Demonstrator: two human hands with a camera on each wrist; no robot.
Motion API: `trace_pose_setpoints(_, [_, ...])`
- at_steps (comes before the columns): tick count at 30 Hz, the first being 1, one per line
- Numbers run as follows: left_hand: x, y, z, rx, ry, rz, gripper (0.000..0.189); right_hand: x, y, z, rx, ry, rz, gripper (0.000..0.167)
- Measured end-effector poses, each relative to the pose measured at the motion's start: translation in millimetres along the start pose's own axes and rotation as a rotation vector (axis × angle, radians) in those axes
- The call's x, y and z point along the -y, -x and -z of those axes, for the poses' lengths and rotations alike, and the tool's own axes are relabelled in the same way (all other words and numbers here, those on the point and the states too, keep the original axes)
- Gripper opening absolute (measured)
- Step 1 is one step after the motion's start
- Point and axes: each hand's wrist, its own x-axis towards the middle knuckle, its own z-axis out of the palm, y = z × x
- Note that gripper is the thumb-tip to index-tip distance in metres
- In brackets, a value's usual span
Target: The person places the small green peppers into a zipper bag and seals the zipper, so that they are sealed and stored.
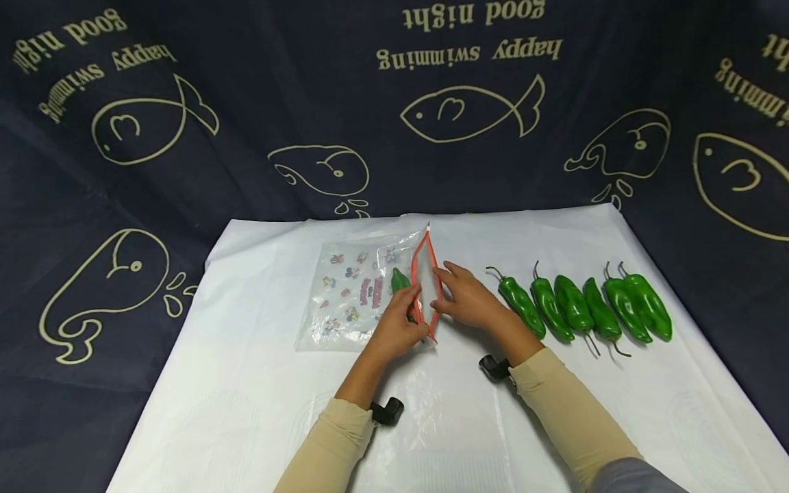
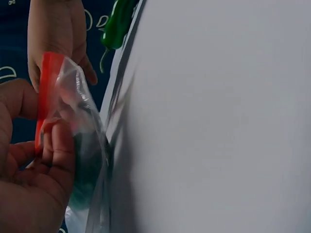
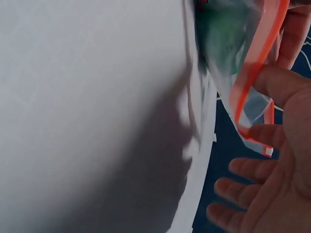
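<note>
A clear zip bag [image 1: 335,322] printed with small cartoon figures lies on the white table, its red zip edge [image 1: 414,257] parted at the right end. Inside, near the mouth, a green pepper [image 1: 399,279] shows through the plastic. My left hand [image 1: 397,332] pinches the near-left lip of the mouth; in the left wrist view its curled fingers [image 2: 62,150] overlap the red strip. Opposite, my right hand [image 1: 470,299] holds the other lip between thumb and index finger, the remaining fingers [image 3: 252,170] spread apart in the right wrist view.
Several green peppers [image 1: 576,308] with stems lie in a row on the table [image 1: 203,411] right of my right hand. Behind and beside the table hangs a dark blue cloth [image 1: 345,75] with fish drawings and lettering. Black wrist mounts [image 1: 388,411] sit on both forearms.
</note>
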Motion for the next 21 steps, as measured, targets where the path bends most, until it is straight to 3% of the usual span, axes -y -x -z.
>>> trace_pose_setpoints(9, [-1.8,3.5,-3.3,-0.108,0.109,0.003,0.082,-4.7,-0.6,-2.6,0.107,0.108,-0.071,0.089])
trace_pose_setpoints(21, [-23.2,8.6,5.1,-0.177,0.120,0.042,0.085,-10.7,1.0,-5.8,0.271,0.155,-0.147,0.094])
